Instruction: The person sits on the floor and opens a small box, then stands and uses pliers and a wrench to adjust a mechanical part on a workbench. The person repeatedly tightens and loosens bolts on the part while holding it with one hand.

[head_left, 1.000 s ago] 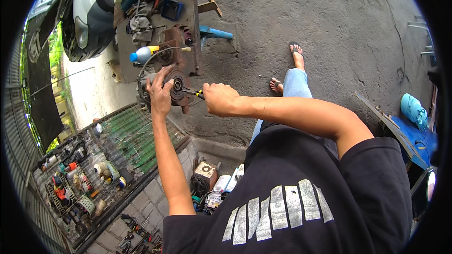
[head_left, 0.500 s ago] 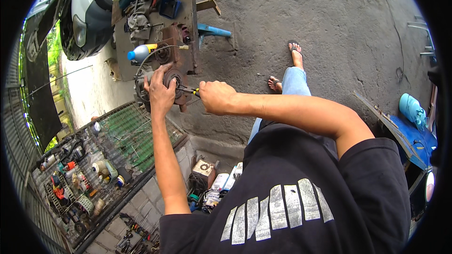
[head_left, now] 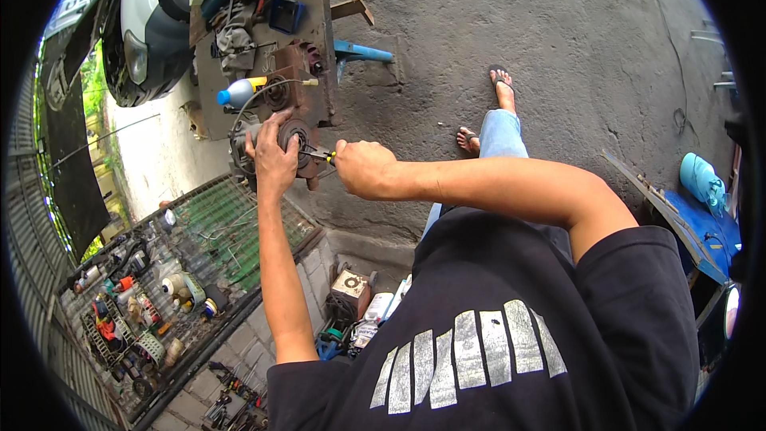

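My left hand point(head_left: 276, 161) is closed around a round, grooved metal pulley point(head_left: 294, 131) on a grey machine part, its thumb resting on the pulley's face. From the right, my right hand point(head_left: 365, 169) grips pliers point(head_left: 321, 156) with black-and-yellow handles. Their metal tips reach to the pulley's centre, where the exact contact is too small to make out. A cable point(head_left: 249, 102) loops from the machine part to a pale connector. Just beyond my left hand are a rusty vise-like block point(head_left: 291, 80) and a grey bottle with a blue cap point(head_left: 239, 93).
The workbench point(head_left: 317, 28) carries rags, tools and a blue tray point(head_left: 286, 14). A mesh-topped rack point(head_left: 231, 227) with spools and baskets stands at lower left. Below are a boxy device point(head_left: 351, 291) and containers. A car point(head_left: 148, 28) is at upper left, a blue panel point(head_left: 706, 227) at right.
Both hands keep nearly the same place on the pulley and pliers. My right hand has shifted very slightly left; the view has moved a little.
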`<state>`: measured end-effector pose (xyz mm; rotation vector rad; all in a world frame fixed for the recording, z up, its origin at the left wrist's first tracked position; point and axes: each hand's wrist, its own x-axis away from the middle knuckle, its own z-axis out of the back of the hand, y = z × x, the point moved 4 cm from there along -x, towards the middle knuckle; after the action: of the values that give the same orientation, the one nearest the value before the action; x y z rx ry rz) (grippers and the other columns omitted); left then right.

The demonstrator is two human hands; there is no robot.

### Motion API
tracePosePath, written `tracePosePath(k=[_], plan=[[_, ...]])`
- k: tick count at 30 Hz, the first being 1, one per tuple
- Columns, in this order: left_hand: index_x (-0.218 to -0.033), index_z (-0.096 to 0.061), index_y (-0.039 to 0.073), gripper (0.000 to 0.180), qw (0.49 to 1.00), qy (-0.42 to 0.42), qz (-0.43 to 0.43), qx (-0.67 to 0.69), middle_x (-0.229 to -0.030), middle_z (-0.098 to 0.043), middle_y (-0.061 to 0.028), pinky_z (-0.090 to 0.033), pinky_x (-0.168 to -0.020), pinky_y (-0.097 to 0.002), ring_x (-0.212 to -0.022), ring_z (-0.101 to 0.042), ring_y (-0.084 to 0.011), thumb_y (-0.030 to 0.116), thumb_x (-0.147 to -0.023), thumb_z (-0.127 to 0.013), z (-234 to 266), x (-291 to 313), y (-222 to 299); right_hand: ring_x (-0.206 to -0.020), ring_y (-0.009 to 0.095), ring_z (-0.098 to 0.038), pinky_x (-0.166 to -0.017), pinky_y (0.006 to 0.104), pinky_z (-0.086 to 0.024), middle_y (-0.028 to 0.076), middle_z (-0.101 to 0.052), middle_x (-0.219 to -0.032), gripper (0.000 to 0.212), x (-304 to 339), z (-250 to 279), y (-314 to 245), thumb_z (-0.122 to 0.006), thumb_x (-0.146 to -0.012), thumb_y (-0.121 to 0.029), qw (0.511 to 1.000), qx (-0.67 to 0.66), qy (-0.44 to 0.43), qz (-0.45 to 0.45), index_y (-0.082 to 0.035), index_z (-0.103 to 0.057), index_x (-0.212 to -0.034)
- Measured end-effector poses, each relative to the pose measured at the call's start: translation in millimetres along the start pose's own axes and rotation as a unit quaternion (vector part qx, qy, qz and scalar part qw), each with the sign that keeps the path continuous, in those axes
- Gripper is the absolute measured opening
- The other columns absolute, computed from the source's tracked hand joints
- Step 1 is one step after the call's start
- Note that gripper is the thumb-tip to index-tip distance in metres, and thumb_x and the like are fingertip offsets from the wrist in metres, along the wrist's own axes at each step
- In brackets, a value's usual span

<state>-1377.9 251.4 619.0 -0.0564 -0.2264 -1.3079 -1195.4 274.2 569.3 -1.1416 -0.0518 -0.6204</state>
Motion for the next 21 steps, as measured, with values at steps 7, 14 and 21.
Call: tracePosePath(k=[7, 14, 21], plan=[[-0.138, -0.059, 0.016, 0.047, 1.000, -0.001, -0.002, -0.006, -0.141, -0.059, -0.0067, -0.008, -0.124, -0.0565, -0.142, -0.046, -0.0267, 0.020, -0.092, -0.065, -1, 1, 0, -0.095, 0.040, -0.074, -0.082, 0.0457, -0.060, 0.025, -0.073, -0.100, 0.029, -2, 3, 3, -0.064, -0.084, -0.009, 0.997, -0.048, -0.061, -0.014, 0.010, -0.067, -0.106], [-0.138, -0.059, 0.015, 0.048, 1.000, 0.002, -0.003, 0.003, -0.141, -0.059, -0.0073, -0.008, -0.124, -0.0567, -0.142, -0.046, -0.0273, 0.020, -0.092, -0.066, -1, 1, 0, -0.089, 0.042, -0.073, -0.079, 0.0496, -0.059, 0.026, -0.072, -0.093, 0.023, 2, -10, 3, -0.059, -0.089, -0.008, 0.998, -0.049, 0.029, -0.030, 0.006, -0.057, -0.106], [-0.138, -0.059, 0.014, 0.048, 1.000, 0.015, -0.010, 0.005, -0.140, -0.060, -0.0083, -0.008, -0.124, -0.0564, -0.141, -0.047, -0.0282, 0.018, -0.091, -0.067, 0, 2, 2, -0.086, 0.044, -0.072, -0.075, 0.0524, -0.058, 0.026, -0.071, -0.090, 0.020, 1, -21, 9, -0.059, -0.088, -0.007, 0.997, -0.053, 0.041, -0.027, 0.004, -0.053, -0.104]])
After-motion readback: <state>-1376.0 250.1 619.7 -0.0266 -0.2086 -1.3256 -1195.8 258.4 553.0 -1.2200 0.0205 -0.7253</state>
